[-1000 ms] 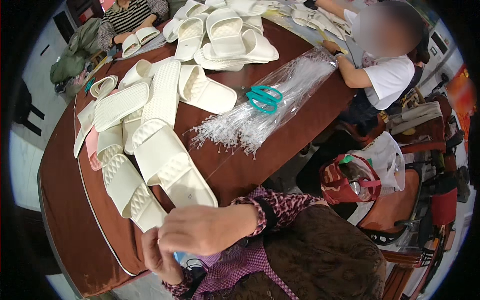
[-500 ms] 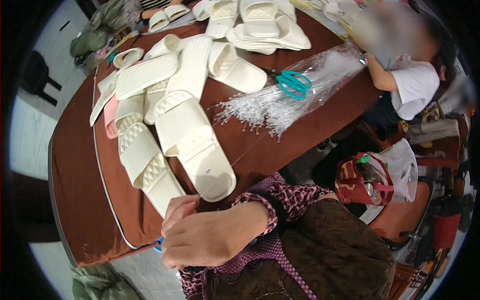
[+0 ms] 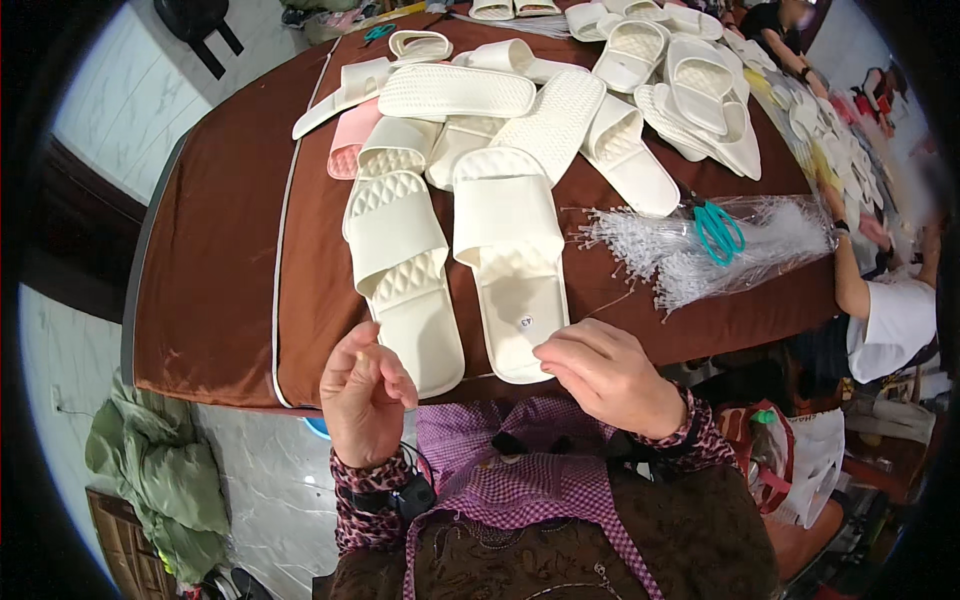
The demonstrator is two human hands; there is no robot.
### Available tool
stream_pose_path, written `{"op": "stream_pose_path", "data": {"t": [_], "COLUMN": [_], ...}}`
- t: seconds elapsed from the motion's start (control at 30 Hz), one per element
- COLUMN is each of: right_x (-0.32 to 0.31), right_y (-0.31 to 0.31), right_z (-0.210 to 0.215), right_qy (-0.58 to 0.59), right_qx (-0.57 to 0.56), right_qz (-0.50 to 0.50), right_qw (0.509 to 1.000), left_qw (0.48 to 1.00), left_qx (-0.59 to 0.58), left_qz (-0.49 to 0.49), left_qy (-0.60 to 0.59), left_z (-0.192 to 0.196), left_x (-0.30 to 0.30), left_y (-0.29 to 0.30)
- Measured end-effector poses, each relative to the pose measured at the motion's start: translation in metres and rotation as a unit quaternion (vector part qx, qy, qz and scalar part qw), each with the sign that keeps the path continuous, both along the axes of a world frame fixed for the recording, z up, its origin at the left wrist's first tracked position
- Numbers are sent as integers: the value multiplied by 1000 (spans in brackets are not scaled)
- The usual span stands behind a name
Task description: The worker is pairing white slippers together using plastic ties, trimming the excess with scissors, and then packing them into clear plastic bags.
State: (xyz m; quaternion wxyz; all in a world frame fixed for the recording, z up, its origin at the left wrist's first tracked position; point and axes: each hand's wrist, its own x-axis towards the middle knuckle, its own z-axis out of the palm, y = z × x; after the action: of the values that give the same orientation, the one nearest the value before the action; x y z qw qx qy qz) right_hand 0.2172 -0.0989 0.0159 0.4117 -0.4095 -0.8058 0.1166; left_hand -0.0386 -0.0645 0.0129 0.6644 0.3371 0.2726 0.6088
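Observation:
My left hand (image 3: 368, 400) is turned palm up at the table's front edge, fingers loosely bent and apart, next to the toe of a cream slipper (image 3: 415, 320). My right hand (image 3: 612, 378) pinches thumb and fingers together beside the toe of the matching slipper (image 3: 518, 310), which bears a small round sticker (image 3: 526, 322). A thin, faint strand shows near the right fingertips; I cannot tell whether they hold it. Both slippers lie side by side, toes toward me. To their right lies a bundle of clear plastic tag strings (image 3: 655, 250) with teal-handled scissors (image 3: 719, 232) on it.
More cream slippers (image 3: 455, 92) pile up behind, with a pink slipper (image 3: 352, 140) at their left. A brown cloth (image 3: 225, 250) covers the table. At right a person in a white sleeve (image 3: 900, 315) reaches toward the bundle. Bags (image 3: 815, 460) stand at lower right.
My hands, close together at lower left before, are now apart, the right one farther right. The view has swung, so the slippers appear more upright and the bundle farther right.

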Motion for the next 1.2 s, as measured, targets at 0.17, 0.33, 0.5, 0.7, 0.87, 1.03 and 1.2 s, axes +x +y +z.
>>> {"op": "stream_pose_path", "data": {"t": [0.17,0.33,0.5,0.7,0.87,1.03,1.2], "right_x": [2,-3,-7,-10,-10,-2,1], "right_y": [-3,-3,0,39,80,96,91], "right_z": [22,18,15,17,10,8,4], "right_qy": [-73,-119,-191,-238,-261,-307,-272], "right_qx": [29,5,-19,-41,-12,75,91], "right_qz": [82,210,252,248,207,82,71], "right_qw": [994,970,949,938,943,945,955], "left_qw": [991,983,967,958,944,892,661], "left_qx": [-94,-137,-177,-167,-119,8,320], "left_qz": [-89,-90,-115,-93,-94,-116,-58], "left_qy": [32,79,142,214,292,437,676], "left_z": [-1,-2,-7,2,2,-2,-9], "left_x": [-11,-21,-32,-25,-13,5,9], "left_y": [-11,-27,-34,-14,30,65,74]}}
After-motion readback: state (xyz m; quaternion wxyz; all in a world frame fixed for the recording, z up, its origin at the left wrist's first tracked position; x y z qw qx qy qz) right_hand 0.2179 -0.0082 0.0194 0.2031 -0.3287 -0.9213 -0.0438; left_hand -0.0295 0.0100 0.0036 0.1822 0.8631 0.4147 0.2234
